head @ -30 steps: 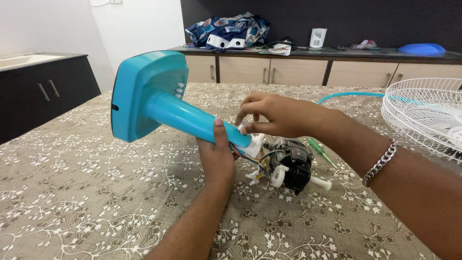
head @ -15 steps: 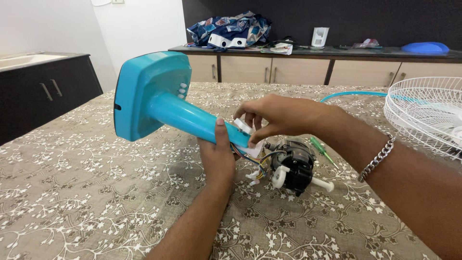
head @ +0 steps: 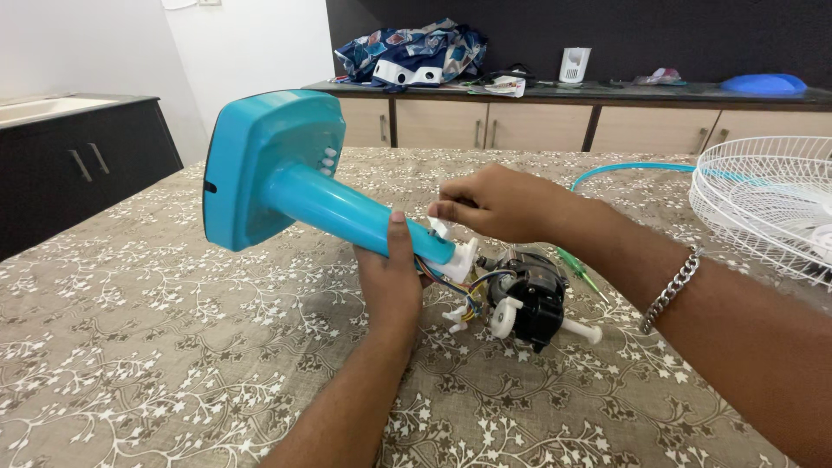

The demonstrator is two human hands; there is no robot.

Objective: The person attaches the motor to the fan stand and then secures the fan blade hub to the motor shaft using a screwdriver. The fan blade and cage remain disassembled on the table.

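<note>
The left hand (head: 392, 282) wraps from below around the turquoise fan stand (head: 299, 186), thumb up against its tube, holding it tilted above the table. The right hand (head: 494, 204) pinches a small white plastic piece (head: 439, 228) at the tube's lower end, fingers closed on it. Just beyond, the black fan motor (head: 527, 299) with coloured wires lies on the patterned tablecloth (head: 156, 347). A green screwdriver (head: 576, 269) lies beside it, and a white fan grille (head: 767, 204) sits well to the right.
</note>
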